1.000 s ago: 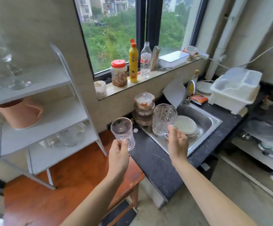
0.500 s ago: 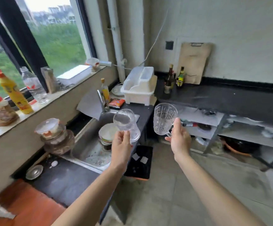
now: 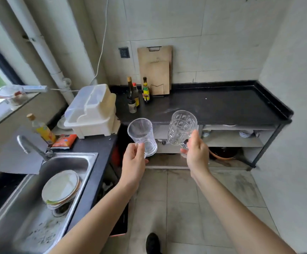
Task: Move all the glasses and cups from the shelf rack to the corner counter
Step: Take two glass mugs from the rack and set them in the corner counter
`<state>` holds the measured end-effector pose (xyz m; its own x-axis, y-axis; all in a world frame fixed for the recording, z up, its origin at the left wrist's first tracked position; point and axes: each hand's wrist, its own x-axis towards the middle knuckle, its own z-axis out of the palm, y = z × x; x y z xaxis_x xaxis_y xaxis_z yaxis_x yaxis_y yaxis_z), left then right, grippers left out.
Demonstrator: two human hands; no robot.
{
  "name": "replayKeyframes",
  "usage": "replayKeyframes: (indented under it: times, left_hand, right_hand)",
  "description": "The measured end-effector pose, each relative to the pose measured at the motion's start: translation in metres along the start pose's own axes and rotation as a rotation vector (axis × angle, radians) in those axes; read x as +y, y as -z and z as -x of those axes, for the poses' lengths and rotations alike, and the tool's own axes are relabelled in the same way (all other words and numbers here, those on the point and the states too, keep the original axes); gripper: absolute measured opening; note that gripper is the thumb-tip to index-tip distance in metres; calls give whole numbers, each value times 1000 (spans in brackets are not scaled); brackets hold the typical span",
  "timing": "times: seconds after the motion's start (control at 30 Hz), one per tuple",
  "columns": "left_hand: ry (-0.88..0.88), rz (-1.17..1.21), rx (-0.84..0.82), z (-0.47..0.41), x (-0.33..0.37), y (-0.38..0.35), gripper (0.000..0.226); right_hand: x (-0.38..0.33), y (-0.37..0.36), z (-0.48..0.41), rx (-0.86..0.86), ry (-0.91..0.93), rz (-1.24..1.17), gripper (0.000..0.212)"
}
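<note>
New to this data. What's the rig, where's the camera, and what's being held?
There is no machine here: the grips are a person's two bare hands. All the pictures come from one wide-angle camera worn on the head, looking forward and down, so the arms reach in from the bottom edge.

The left hand holds a plain clear glass mug. The right hand holds a patterned glass mug. Both mugs are in the air, short of the black corner counter.

At the back of that counter stand a few bottles and two cutting boards against the wall. To the left are a white dish rack and a sink with stacked plates in it.
</note>
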<state>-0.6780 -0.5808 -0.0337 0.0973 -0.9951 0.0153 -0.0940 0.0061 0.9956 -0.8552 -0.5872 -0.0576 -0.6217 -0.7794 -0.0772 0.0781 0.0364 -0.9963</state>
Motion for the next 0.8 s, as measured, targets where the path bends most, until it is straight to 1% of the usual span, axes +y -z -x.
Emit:
replayKeyframes:
  times: [0.13, 0.23, 0.4, 0.5, 0.67, 0.8]
  left_hand:
    - [-10, 5, -82, -73, -12, -67, 27]
    - [-20, 21, -170, -136, -15, -126, 32]
    - [-10, 65, -346, -225, 2, -231, 29]
    - [-23, 46, -432, -257, 14, -293, 30]
    - [-14, 51, -591, -291, 17, -403, 29]
    - [8, 38, -654, -311, 10, -497, 28]
  right_hand:
    - [3, 6, -81, 71, 16, 4, 49]
    - [-2, 10, -151, 148, 19, 36, 50]
    - [-26, 42, -251, 303, -8, 129, 51]
    - [-35, 75, -295, 406, -33, 147, 51]
    - [-32, 141, -374, 550, -3, 108, 49]
    - [-16, 192, -452, 598, 8, 59, 51]
